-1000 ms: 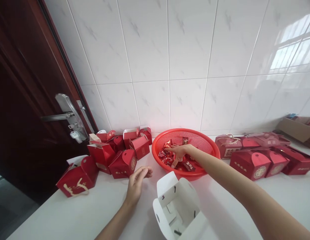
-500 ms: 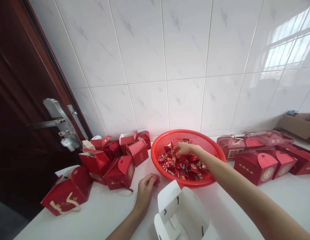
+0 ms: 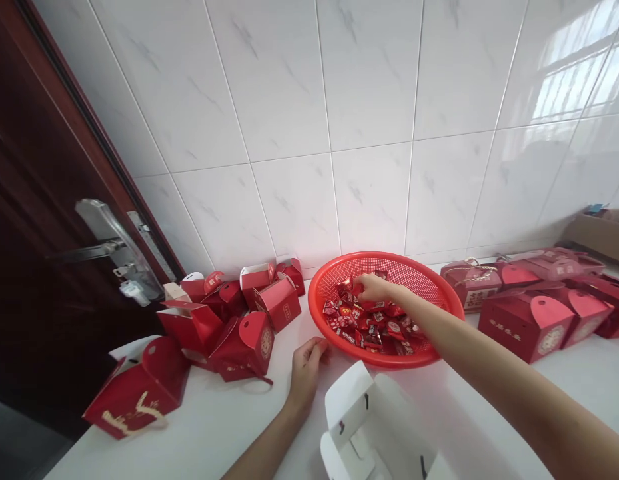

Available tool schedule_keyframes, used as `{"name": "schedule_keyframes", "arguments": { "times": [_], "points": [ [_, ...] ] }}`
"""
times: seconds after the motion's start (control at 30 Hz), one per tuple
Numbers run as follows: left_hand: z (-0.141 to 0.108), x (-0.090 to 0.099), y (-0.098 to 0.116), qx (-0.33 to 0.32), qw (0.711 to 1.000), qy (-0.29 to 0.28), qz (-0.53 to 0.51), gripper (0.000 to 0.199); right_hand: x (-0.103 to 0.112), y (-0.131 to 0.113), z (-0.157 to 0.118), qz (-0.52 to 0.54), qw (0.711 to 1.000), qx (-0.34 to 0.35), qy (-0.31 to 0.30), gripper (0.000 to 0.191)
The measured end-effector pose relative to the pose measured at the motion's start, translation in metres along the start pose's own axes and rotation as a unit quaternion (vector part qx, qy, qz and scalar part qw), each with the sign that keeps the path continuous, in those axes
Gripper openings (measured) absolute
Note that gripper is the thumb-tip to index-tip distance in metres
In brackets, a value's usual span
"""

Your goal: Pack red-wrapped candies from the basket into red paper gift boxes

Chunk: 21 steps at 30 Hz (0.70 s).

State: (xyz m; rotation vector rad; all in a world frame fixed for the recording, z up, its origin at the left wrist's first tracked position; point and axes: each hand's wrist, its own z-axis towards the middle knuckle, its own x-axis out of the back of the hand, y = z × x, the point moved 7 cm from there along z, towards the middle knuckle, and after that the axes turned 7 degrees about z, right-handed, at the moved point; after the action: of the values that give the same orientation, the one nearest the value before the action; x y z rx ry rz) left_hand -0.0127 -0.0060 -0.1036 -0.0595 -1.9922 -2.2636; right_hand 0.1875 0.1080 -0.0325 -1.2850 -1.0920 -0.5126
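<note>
The right hand (image 3: 375, 288) dips, fingers bent, among sweets (image 3: 373, 336) in the red basket (image 3: 384, 361); the left hand (image 3: 307, 365) curls loosely beside it; whether either grips anything, I cannot tell. Nearer, the white box (image 3: 402, 420) stands open, no sweets visible inside; red boxes (image 3: 524, 325) at right look closed.

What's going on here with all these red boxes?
A person has their right hand down in a red basket of wrapped sweets; whether it grips one is hidden. Their left hand is on the table beside the basket, holding nothing I can see. Nearest them stands an open box, white inside. Red boxes stand on both sides.
</note>
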Motion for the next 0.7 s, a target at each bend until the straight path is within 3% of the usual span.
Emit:
{"name": "schedule_keyframes", "arguments": {
  "times": [0.07,0.13,0.27,0.37,0.47,0.7],
  "points": [
    [0.000,-0.001,0.000,0.000,1.000,-0.003,-0.002,0.034,-0.004,-0.009,-0.003,0.012,0.999,0.019,-0.032,0.025],
    [0.000,-0.002,0.000,0.001,1.000,-0.008,-0.005,0.034,-0.009,-0.020,-0.007,0.021,0.997,0.037,-0.065,0.038],
    [0.000,-0.004,-0.002,0.002,1.000,-0.014,-0.008,0.033,-0.026,-0.037,-0.014,-0.009,0.988,0.042,-0.148,0.104],
    [-0.001,-0.004,-0.003,0.001,1.000,-0.016,-0.006,0.033,-0.038,-0.039,-0.015,-0.056,0.980,0.021,-0.191,0.128],
    [-0.002,-0.005,-0.001,0.000,1.000,-0.018,-0.006,0.033,-0.040,-0.042,-0.014,-0.057,0.980,0.027,-0.189,0.126],
    [-0.001,-0.006,-0.002,-0.003,0.999,-0.029,-0.011,0.030,-0.038,-0.050,-0.020,-0.001,0.978,0.051,-0.205,0.076]
  ]
}}
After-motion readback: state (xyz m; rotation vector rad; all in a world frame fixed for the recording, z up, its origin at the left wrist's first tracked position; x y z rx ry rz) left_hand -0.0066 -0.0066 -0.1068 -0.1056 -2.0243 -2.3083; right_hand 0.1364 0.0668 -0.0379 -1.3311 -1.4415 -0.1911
